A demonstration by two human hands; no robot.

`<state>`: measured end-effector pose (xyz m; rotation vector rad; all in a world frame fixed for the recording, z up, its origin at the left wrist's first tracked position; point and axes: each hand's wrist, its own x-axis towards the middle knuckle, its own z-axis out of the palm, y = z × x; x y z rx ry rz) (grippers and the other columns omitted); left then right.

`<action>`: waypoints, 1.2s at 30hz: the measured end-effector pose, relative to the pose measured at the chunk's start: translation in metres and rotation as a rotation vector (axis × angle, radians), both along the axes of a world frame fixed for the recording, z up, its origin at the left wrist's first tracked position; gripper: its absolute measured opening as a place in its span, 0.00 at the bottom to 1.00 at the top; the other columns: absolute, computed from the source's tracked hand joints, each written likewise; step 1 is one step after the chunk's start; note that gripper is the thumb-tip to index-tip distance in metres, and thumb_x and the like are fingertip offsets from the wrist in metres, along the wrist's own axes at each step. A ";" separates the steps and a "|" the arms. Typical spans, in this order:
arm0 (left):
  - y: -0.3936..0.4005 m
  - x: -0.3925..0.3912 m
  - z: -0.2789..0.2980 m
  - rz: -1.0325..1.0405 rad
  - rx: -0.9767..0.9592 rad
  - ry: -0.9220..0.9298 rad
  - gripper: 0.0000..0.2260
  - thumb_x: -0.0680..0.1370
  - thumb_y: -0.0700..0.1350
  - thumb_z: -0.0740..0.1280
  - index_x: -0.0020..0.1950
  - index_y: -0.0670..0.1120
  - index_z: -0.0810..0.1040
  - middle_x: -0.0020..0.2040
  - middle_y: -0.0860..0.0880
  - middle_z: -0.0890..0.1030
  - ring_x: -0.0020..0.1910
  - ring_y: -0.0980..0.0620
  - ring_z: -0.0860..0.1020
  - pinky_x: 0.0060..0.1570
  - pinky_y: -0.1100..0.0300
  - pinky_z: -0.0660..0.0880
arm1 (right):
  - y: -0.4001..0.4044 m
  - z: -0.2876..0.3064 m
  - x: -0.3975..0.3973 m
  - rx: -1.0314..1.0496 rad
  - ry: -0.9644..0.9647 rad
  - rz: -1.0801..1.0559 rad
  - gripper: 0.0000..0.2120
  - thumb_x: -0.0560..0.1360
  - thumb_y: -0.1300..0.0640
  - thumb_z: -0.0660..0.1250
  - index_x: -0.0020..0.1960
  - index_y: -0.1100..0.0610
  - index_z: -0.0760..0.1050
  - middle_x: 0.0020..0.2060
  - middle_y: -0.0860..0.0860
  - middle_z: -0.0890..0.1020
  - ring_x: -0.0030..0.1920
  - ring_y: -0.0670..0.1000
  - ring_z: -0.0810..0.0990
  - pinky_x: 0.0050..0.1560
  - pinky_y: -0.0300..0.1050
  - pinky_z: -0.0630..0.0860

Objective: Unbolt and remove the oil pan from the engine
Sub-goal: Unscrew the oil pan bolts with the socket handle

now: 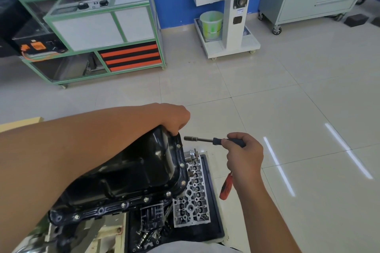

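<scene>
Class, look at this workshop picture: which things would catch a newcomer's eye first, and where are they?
The glossy black oil pan fills the lower left, its far corner gripped by the left hand. Just right of it, the right hand holds a nut driver pointing toward the pan. Below lies a cylinder head in a black tray.

**Room around the pan: tight on the near and right sides, open beyond**

The pan's [131,170] far corner is taken up by the left hand [174,119], and the left forearm is laid across its top. Just right of it, the gap is partly blocked by the nut driver [207,140] held level in the right hand [243,154]. Below that sit the cylinder head [193,195] and a tray [216,211] of loose parts, with a red handle [226,187] beside them. Bare floor [308,109] is seen past the hands, well short of the stand [230,26] and rack [92,26].
</scene>
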<state>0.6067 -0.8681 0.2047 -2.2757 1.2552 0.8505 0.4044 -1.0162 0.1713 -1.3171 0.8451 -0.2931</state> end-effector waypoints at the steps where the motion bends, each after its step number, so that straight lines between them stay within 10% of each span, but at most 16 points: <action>1: 0.000 0.000 0.000 -0.005 -0.006 0.006 0.14 0.70 0.35 0.68 0.28 0.42 0.67 0.26 0.47 0.59 0.28 0.48 0.61 0.28 0.60 0.57 | 0.000 0.000 0.001 0.004 0.001 0.000 0.10 0.71 0.64 0.75 0.42 0.49 0.83 0.40 0.53 0.84 0.32 0.52 0.73 0.35 0.46 0.70; 11: 0.004 0.003 -0.004 0.058 -0.032 0.033 0.21 0.76 0.38 0.67 0.28 0.45 0.59 0.27 0.48 0.57 0.27 0.50 0.56 0.29 0.59 0.55 | 0.000 -0.001 0.004 0.014 0.004 -0.006 0.13 0.70 0.63 0.76 0.42 0.44 0.84 0.41 0.52 0.84 0.32 0.52 0.73 0.37 0.46 0.70; 19: 0.003 0.004 -0.007 0.046 0.003 0.003 0.12 0.73 0.44 0.75 0.34 0.40 0.78 0.29 0.47 0.71 0.28 0.50 0.68 0.25 0.65 0.60 | 0.000 0.000 0.008 0.028 0.003 0.005 0.09 0.70 0.64 0.76 0.42 0.50 0.84 0.43 0.55 0.84 0.34 0.53 0.73 0.42 0.49 0.70; 25: 0.010 0.009 -0.008 0.140 -0.048 0.094 0.21 0.76 0.42 0.70 0.28 0.45 0.63 0.26 0.49 0.60 0.27 0.50 0.59 0.31 0.57 0.60 | -0.001 0.004 0.009 0.029 -0.010 0.018 0.11 0.68 0.61 0.75 0.42 0.44 0.84 0.40 0.53 0.83 0.35 0.53 0.73 0.44 0.50 0.70; 36: 0.010 0.008 -0.012 0.377 -0.061 0.059 0.21 0.73 0.39 0.70 0.24 0.46 0.64 0.19 0.54 0.62 0.25 0.52 0.61 0.29 0.61 0.59 | -0.004 0.013 0.006 0.007 -0.002 0.045 0.11 0.64 0.57 0.74 0.42 0.42 0.83 0.38 0.51 0.82 0.34 0.52 0.72 0.42 0.49 0.69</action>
